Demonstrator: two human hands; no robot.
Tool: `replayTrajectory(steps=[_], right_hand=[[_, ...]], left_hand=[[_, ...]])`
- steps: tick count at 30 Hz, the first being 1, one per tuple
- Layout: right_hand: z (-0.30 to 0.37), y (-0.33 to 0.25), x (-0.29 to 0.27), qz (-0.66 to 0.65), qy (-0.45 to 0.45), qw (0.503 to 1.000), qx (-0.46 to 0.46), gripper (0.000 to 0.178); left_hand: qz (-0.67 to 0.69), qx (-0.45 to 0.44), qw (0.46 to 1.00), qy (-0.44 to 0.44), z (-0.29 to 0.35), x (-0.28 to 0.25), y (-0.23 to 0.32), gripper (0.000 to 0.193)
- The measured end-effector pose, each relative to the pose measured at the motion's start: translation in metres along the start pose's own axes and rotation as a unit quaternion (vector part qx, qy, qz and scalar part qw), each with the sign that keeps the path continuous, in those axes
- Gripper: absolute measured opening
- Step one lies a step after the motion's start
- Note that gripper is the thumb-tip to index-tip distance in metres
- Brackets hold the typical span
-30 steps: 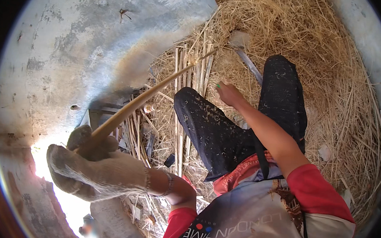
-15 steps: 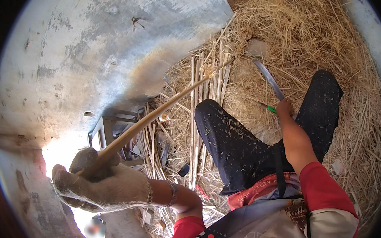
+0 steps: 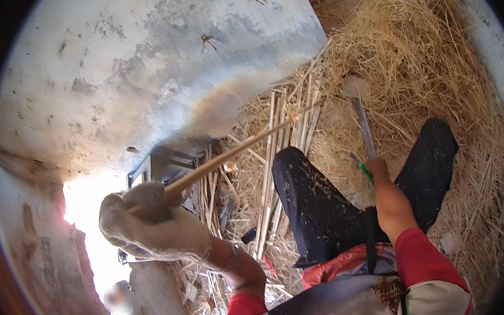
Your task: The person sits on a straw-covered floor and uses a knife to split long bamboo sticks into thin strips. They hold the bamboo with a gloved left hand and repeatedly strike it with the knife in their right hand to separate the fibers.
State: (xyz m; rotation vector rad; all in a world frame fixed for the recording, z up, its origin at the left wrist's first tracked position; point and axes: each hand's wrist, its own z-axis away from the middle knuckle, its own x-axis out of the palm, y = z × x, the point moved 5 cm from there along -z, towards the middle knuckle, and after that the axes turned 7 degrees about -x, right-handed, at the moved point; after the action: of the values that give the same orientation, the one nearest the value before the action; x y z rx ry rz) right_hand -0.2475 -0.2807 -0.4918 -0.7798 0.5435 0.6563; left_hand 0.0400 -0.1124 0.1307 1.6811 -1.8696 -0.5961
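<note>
My left hand (image 3: 155,224), in a pale, dirt-stained work glove, is closed around the near end of a long bamboo stick (image 3: 228,153). The stick slants up and to the right, its thin frayed tip above the pile of strips beyond my left knee. My bare right hand (image 3: 376,167), between my knees, is closed on the grip of a long-bladed knife (image 3: 365,128); the blade points away from me over the straw. Against the same hand lies a green handle (image 3: 366,172) of a smaller tool; I cannot tell whether my fingers hold it too.
Long split strips (image 3: 271,173) lie left of my left knee. A heap of straw (image 3: 407,50) rises at the far right. Beside a dark wooden frame (image 3: 171,158) stands a stained wall (image 3: 114,79). A person (image 3: 119,298), blurred, shows through a bright opening at lower left.
The view has shifted, moving the scene right and down. My left hand has moved right and slightly up with the stick. The knife blade and green handle now stand steeper in view.
</note>
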Motion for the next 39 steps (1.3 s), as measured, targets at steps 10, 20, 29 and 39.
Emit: replayTrajectory(steps=[10,20,29,39], right_hand=[[0.143,-0.142,-0.165,-0.324,-0.122,0.932,-0.110,0.040],[0.316,-0.120,-0.162,-0.255,0.005,0.864,-0.434,0.038],[0.338,-0.148,-0.169,-0.144,0.044,0.865,-0.479,0.049],[0.237,-0.131,-0.140,-0.137,-0.101,0.949,-0.264,0.039]], left_hand=[[0.131,0.154,0.979,-0.003,-0.016,0.009,0.070,0.038],[0.235,0.049,0.967,-0.090,-0.006,0.063,0.065,0.029],[0.362,-0.079,0.925,-0.087,-0.033,0.077,0.012,0.032],[0.350,-0.046,0.921,-0.164,-0.042,0.099,0.030,0.026]])
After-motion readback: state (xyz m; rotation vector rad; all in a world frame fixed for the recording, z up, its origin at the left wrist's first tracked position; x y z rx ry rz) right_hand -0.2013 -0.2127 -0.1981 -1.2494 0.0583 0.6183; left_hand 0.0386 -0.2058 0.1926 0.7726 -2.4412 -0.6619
